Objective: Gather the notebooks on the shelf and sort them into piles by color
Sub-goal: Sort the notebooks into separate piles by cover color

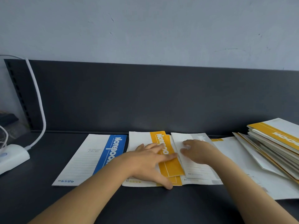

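Presses left hand (148, 162) flat on yellow notebooks (171, 167), rests right hand (199, 151) on grey notebooks (198, 171) just right of them. Shows blue notebook (90, 159) lying left, untidy stack (275, 143) at right edge.

Counted: one blue-banded white paper notebook (90, 159), two yellow-banded white paper notebooks (171, 166), two grey-banded white paper notebooks (196, 170), one white plastic desk lamp (11, 156). Slanted notebook stack (275, 143) at right: count cannot be told.

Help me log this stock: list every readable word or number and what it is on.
"Noteboo", end hidden behind the arm: blue notebook.
"Note", then "oo", partly under the left hand: yellow notebook.
"A5": lower corner of blue, yellow and grey notebook.
Small print on the blue cover, letters on the right stack: unreadable.
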